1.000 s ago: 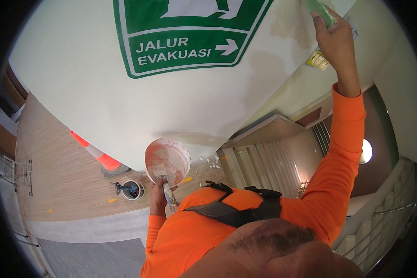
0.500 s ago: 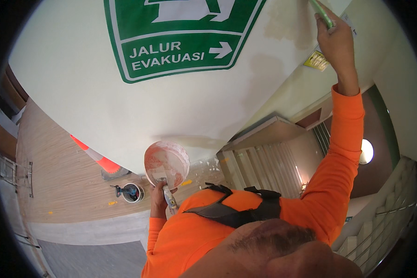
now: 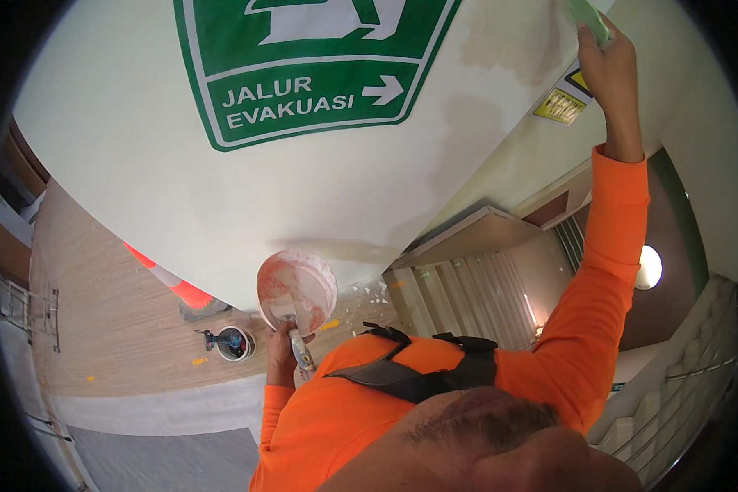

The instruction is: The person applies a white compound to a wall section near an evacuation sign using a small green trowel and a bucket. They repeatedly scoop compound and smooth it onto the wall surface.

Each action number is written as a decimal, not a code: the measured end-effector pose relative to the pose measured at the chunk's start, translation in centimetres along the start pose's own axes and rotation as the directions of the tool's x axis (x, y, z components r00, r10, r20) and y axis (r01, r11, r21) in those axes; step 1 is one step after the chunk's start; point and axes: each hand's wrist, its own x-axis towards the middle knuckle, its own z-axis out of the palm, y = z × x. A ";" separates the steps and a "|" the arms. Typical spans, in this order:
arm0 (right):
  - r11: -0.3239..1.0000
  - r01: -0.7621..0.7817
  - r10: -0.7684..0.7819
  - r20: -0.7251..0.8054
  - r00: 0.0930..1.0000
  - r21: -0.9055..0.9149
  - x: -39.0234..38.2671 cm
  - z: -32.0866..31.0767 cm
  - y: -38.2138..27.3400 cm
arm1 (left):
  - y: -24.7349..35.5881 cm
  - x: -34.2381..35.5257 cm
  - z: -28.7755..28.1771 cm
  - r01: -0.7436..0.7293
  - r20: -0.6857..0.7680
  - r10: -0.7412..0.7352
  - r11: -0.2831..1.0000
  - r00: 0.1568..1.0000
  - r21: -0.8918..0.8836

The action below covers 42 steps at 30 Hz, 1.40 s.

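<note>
My left hand (image 3: 284, 348) grips a pink-stained bucket (image 3: 303, 275) near my chest, together with a putty knife (image 3: 302, 348) whose blade rests inside the bucket. My raised right hand (image 3: 607, 70) is shut on a pale green flat tool (image 3: 589, 18) at the upper right of the white wall (image 3: 139, 139), beside a damp-looking beige patch (image 3: 500, 41). A large green sign with white arrow and figure (image 3: 295, 98) is on the wall to its left. Below my right hand are small yellow stickers (image 3: 559, 105).
An orange-white cone (image 3: 184, 289) stands on the wood-look floor (image 3: 115, 328) beside a bucket of tools (image 3: 234, 343). A staircase (image 3: 459, 303) descends at the right, with a railing (image 3: 697, 369) at the far right. A metal frame, maybe a ladder (image 3: 20, 307), is at the far left.
My right hand with the green tool has shifted slightly to the right since half a second ago, and more yellow sticker shows beside it. The wall sign appears farther left and slightly lower.
</note>
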 end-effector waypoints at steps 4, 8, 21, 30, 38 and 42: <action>0.992 0.086 -0.092 0.065 0.994 0.097 -2.4 -1.1 -5.2 | -0.6 -0.1 -0.7 0.005 0.007 -0.005 1.000 1.000 -0.019; 0.983 0.147 -0.169 0.217 0.961 0.114 -5.0 -1.3 -7.4 | 0.3 -0.7 -0.4 0.035 0.019 -0.034 0.999 0.999 -0.015; 0.982 0.149 -0.160 0.095 0.982 0.114 -4.7 -1.0 -6.5 | -0.4 -0.6 0.0 0.008 0.032 -0.008 1.000 0.999 -0.015; 0.929 0.354 -0.342 0.117 0.932 -0.105 -5.4 1.3 0.1 | -0.8 -1.3 2.0 -0.012 -0.033 0.011 0.999 0.999 -0.053; 0.914 0.407 -0.406 0.074 0.911 0.000 -4.8 1.6 1.2 | -2.5 0.0 3.2 0.031 0.026 -0.031 0.999 0.999 -0.026; 0.863 0.484 -0.424 0.315 0.849 -0.142 -7.3 2.2 4.2 | -2.8 -0.1 4.1 0.039 0.040 -0.038 0.999 0.998 -0.018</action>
